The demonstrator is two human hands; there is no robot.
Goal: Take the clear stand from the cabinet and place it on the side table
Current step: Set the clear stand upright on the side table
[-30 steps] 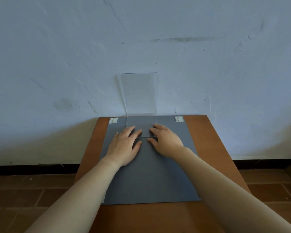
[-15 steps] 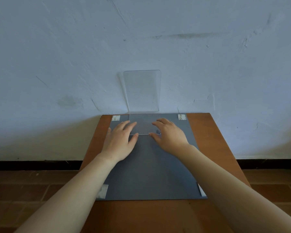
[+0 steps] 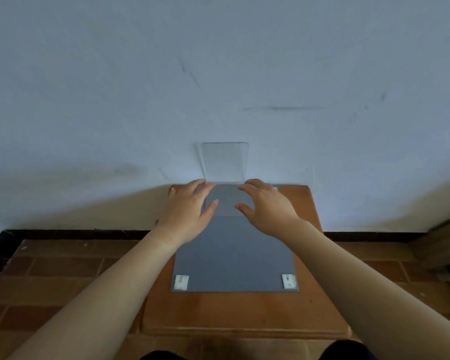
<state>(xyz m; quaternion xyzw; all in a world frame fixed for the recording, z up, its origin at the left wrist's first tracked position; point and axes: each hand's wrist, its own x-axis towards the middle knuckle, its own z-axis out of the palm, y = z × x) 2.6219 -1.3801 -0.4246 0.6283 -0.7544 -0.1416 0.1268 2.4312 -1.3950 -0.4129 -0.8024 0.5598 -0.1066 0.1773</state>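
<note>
**Stand Down, Snag Risk at Base**

The clear stand (image 3: pixel 225 162) sits on the counter (image 3: pixel 244 313) at the grey mat's (image 3: pixel 234 250) far end, upright panel toward the wall (image 3: pixel 218 74). Risk: a finger snagging the flat base could drag or tip it. The left hand (image 3: pixel 189 209) and right hand (image 3: pixel 266 207) are spread, fingers relaxed, flanking that base; contact cannot be confirmed.

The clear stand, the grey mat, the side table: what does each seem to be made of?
Clear stand: probably acrylic, glossy; the wall shows through it, and its corners are rounded.
Grey mat: a thin matte sheet, maybe plastic or card; it is flat, without shine.
Side table: wood or wood-look board, reddish brown, smooth.
</note>
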